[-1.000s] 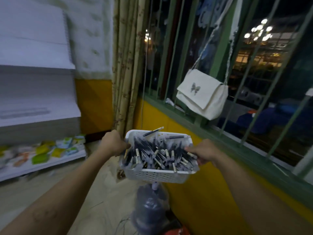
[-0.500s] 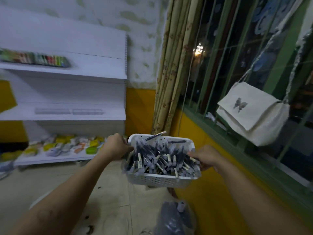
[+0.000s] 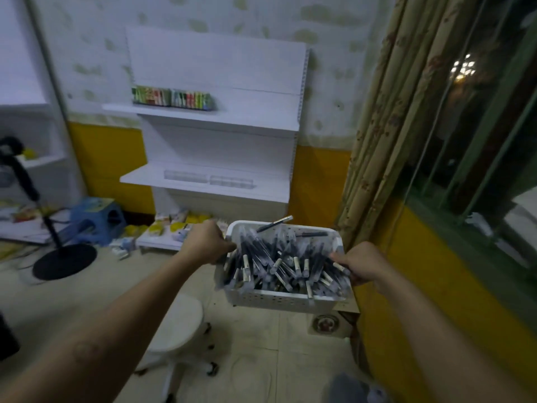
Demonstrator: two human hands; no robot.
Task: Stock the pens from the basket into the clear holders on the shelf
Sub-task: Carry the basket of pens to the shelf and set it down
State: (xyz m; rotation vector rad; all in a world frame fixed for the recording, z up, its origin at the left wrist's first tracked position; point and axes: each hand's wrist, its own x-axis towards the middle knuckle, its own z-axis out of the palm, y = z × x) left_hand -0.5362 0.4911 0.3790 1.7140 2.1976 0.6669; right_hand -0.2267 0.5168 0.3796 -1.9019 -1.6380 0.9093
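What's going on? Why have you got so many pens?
A person holds a white basket heaped with pens, the left hand gripping its left rim and the right hand gripping its right rim. Ahead stands a white shelf with two clear holders on it, side by side. The holders look empty, so no pens have gone in yet.
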